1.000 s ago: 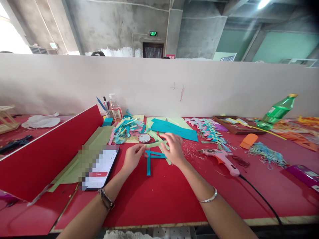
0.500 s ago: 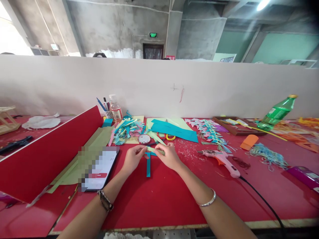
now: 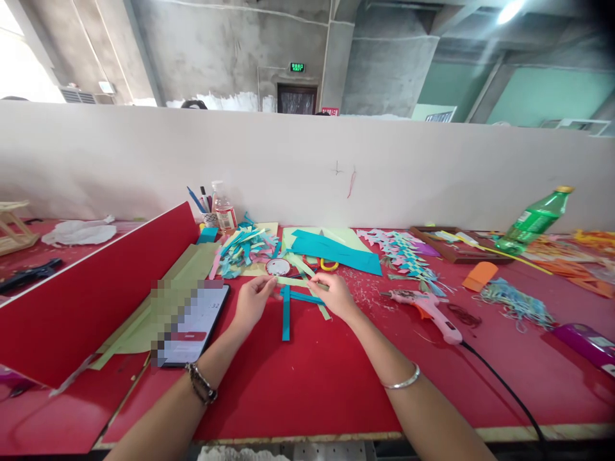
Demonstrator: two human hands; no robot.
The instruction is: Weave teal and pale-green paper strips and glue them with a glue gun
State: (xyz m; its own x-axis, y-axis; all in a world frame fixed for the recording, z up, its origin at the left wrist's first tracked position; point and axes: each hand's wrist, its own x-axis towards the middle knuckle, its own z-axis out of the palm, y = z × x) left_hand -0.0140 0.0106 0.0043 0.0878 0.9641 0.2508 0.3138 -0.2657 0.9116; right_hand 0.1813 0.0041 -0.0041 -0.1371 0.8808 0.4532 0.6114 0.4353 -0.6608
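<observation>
Beneath a pale partition [image 3: 259, 160], your red counter [image 3: 298, 390] spreads out around a pink glue gun [image 3: 432, 310]. Beyond the gun and to its left lies a broad teal sheet [image 3: 336, 252]. Well left of the gun a phone [image 3: 195, 326] lies screen up, perhaps for easy glancing. Nearer the gun, also leftward, are your left hand [image 3: 252, 302] and, closer to it, your right hand [image 3: 335, 297]. Each grip is pinched together, clamped on opposite ends of a pale green strip [image 3: 291, 282], probably to keep it straight. That strip is left of the gun, as are narrow teal strips [image 3: 286, 315] on the counter.
</observation>
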